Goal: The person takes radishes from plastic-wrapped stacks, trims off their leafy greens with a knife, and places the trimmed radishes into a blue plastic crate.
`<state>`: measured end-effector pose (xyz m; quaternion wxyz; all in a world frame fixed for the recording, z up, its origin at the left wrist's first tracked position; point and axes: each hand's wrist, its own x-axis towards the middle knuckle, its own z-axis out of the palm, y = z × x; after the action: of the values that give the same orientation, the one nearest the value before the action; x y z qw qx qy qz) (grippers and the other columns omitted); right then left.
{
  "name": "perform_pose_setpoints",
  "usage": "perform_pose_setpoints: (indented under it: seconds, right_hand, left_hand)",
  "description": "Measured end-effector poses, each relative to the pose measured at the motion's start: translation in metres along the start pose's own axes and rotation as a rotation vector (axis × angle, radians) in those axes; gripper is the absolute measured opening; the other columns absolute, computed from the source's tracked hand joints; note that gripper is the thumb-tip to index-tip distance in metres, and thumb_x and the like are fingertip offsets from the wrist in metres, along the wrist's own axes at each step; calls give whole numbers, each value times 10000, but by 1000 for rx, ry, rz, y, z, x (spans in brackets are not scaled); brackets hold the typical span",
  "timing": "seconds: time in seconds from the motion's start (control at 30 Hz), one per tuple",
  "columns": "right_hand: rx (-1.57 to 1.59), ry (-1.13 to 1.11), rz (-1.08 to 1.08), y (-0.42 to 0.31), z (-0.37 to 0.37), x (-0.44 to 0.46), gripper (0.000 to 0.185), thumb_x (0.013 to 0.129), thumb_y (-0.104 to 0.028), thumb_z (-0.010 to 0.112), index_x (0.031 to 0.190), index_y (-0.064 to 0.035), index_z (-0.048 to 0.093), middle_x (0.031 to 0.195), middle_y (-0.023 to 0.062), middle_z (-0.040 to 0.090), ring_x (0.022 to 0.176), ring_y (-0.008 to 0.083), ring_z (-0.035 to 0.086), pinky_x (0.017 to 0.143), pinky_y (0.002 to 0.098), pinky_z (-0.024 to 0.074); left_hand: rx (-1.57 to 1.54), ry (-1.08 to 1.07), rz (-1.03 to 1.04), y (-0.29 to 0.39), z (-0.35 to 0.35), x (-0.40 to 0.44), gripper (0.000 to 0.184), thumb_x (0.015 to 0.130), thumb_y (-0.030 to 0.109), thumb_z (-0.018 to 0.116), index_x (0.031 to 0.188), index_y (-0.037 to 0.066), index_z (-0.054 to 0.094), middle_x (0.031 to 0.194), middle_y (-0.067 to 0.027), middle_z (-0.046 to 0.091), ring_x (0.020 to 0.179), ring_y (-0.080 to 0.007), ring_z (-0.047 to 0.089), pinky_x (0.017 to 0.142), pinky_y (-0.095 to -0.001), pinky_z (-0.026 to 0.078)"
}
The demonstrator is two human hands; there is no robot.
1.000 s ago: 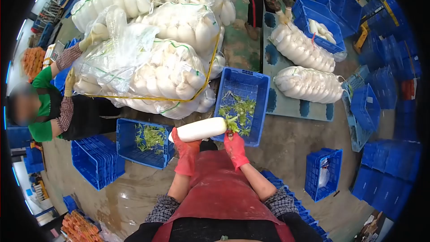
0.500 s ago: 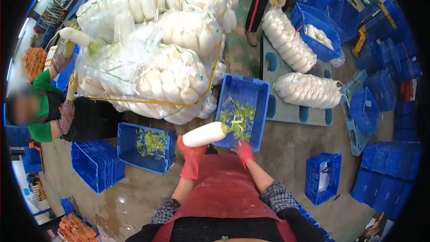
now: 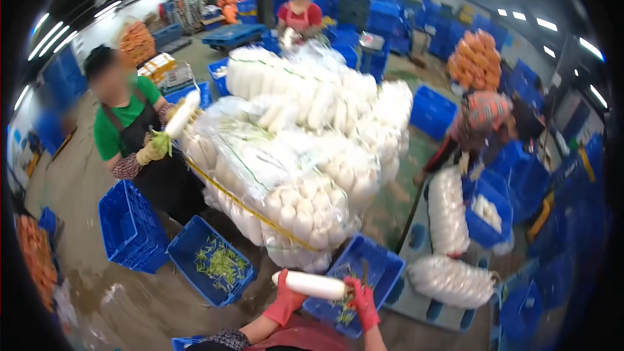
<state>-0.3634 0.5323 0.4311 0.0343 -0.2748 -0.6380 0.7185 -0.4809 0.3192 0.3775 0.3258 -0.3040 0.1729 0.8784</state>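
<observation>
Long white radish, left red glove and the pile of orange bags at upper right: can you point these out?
Long white radish (image 3: 314,285): head view, middle of its side.
Left red glove (image 3: 285,300): head view, middle of the hand.
Pile of orange bags (image 3: 474,62): head view, middle of its front.

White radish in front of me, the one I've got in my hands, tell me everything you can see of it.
The white radish is long, thick and smooth-looking, whole as far as it shows, with a slight shine. It lies nearly level, partly over the blue crate. Your gloved left hand holds it from below near one end. Your gloved right hand is at the other end, where blur hides its grip and whether any leaf stalk remains attached.
</observation>
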Motion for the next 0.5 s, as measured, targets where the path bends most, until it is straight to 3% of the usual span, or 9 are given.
perform_pose_setpoints:
  seconds: [0.03, 0.1, 0.13, 0.2, 0.3, 0.33, 0.5]
  right_hand:
    - [-112, -73, 44, -4, 0, -5, 521, 964, -518, 511, 1119, -44, 664, 862, 87, 691, 551, 137, 627, 448, 253, 462]
    - [-410, 31, -155, 64, -4, 18, 503, 948, -514, 546, 962, -30, 684, 707, 81, 669, 483, 155, 609, 443, 279, 474]
    - [-421, 23, -174, 60, -2, 21, 503, 948, -514, 546, 962, -30, 684, 707, 81, 669, 483, 155, 609, 443, 279, 474]
    - [-512, 76, -26, 55, 3, 13, 495, 931, -513, 578, 869, -30, 665, 624, 75, 641, 506, 168, 627, 477, 308, 491]
    - [-723, 129, -129, 33, 18, 4, 509, 918, -526, 591, 812, -33, 658, 597, 84, 630, 516, 193, 636, 514, 335, 496]
    - [-725, 157, -99, 65, 12, 18, 531, 904, -542, 598, 785, -28, 654, 611, 104, 642, 535, 218, 644, 549, 356, 498]
    - [-697, 38, -71, 49, 17, 28, 547, 879, -561, 616, 789, -23, 661, 641, 121, 661, 568, 237, 660, 567, 366, 507]
  left_hand:
    - [8, 20, -6, 0, -2, -5, 637, 774, 584, 649, 1196, 118, 544, 1175, -137, 606, 1123, -394, 541, 1011, -615, 385]
    - [-86, -35, -76, 2, -23, 1, 604, 766, 569, 658, 1158, 120, 560, 1133, -127, 621, 1077, -393, 555, 1014, -625, 376]
    - [-51, 30, -64, 3, -17, -7, 585, 759, 560, 666, 1135, 124, 566, 1117, -121, 623, 1062, -388, 557, 1025, -625, 363]
    - [-50, 11, -56, 3, -29, -7, 602, 739, 562, 687, 1134, 125, 562, 1119, -116, 622, 1084, -381, 549, 1039, -619, 353]
    - [-111, -13, -97, 10, -38, -7, 617, 727, 559, 700, 1141, 125, 558, 1130, -118, 618, 1098, -380, 542, 1046, -619, 348]
    - [-150, -29, -134, 12, -39, -7, 623, 722, 556, 705, 1146, 125, 555, 1138, -120, 614, 1104, -380, 539, 1048, -622, 345]
    - [-135, 12, -85, 19, -26, -22, 625, 716, 530, 720, 1157, 122, 547, 1147, -124, 609, 1119, -381, 531, 1057, -627, 336]
